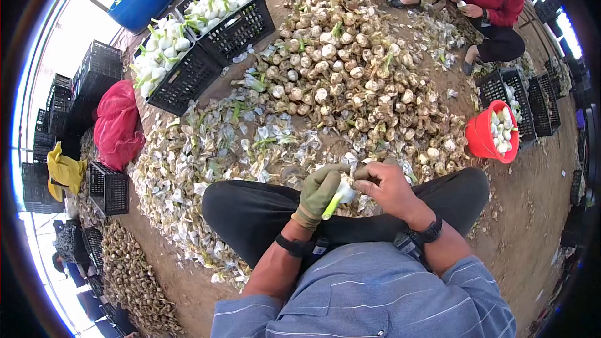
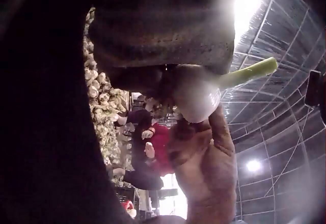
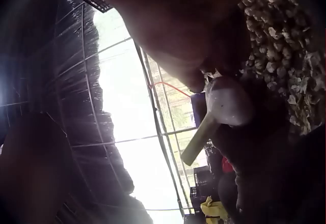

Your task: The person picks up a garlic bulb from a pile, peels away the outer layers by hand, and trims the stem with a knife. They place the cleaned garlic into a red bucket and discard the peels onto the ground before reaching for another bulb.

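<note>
My left hand [image 1: 318, 195], in an olive work glove, grips a white garlic bulb [image 1: 346, 194] between my knees. Its short cut green stem [image 1: 331, 207] points down toward my lap. The bare right hand [image 1: 395, 191] meets the bulb from the other side, thumb and forefinger pinching at its root end. In the left wrist view the peeled, smooth bulb [image 2: 197, 95] shows above the right fingertips. From the right wrist the same bulb [image 3: 230, 102] appears against the dark gloved hand, stem slanting down. Glove and fingers hide part of the bulb.
A large heap of unpeeled garlic [image 1: 350, 75] lies ahead, with loose skins [image 1: 188, 181] to the left. Black crates [image 1: 235, 28] of peeled bulbs stand at back left. A red bucket [image 1: 479, 138] holds bulbs at right. Another person [image 1: 494, 0] sits at back right.
</note>
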Tool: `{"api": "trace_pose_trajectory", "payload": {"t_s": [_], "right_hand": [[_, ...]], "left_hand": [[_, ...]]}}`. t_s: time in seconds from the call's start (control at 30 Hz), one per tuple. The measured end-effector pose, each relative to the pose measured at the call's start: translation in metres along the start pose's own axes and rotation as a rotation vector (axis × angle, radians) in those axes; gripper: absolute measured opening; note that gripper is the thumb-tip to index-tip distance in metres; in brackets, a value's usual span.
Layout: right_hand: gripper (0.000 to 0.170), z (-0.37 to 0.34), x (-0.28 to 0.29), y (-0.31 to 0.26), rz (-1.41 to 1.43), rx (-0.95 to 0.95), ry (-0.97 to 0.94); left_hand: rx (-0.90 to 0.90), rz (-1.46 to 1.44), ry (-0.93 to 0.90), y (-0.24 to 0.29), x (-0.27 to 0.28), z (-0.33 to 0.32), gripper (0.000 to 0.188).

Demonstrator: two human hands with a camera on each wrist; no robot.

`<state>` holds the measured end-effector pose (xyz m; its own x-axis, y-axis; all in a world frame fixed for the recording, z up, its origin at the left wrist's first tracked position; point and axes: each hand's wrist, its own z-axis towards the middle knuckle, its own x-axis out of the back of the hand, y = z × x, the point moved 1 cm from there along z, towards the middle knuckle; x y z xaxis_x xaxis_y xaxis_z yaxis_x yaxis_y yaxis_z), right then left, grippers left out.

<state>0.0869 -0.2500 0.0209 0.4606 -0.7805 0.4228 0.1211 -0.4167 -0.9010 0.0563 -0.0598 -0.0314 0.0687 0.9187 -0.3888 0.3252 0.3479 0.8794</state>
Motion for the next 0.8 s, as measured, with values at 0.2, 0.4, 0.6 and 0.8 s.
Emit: {"api": "trace_pose_trajectory", "payload": {"t_s": [0.2, 0.4, 0.6, 0.8], "right_hand": [[0.022, -0.002, -0.01, 0.003, -0.169, 0.032, 0.021], [0.023, 0.0, -0.011, 0.012, 0.162, -0.112, -0.001], [0.02, 0.0, -0.006, 0.012, 0.071, -0.014, -0.041], [0.02, 0.001, -0.014, 0.019, -0.021, -0.029, 0.067]], "left_hand": [[-0.056, 0.137, 0.043, -0.011, 0.009, 0.003, 0.032], [0.013, 0.111, 0.017, 0.001, 0.004, 0.002, 0.036], [0.048, 0.076, 0.066, -0.012, 0.006, 0.006, 0.038], [0.055, 0.042, 0.115, -0.017, 0.006, 0.006, 0.037]]}}
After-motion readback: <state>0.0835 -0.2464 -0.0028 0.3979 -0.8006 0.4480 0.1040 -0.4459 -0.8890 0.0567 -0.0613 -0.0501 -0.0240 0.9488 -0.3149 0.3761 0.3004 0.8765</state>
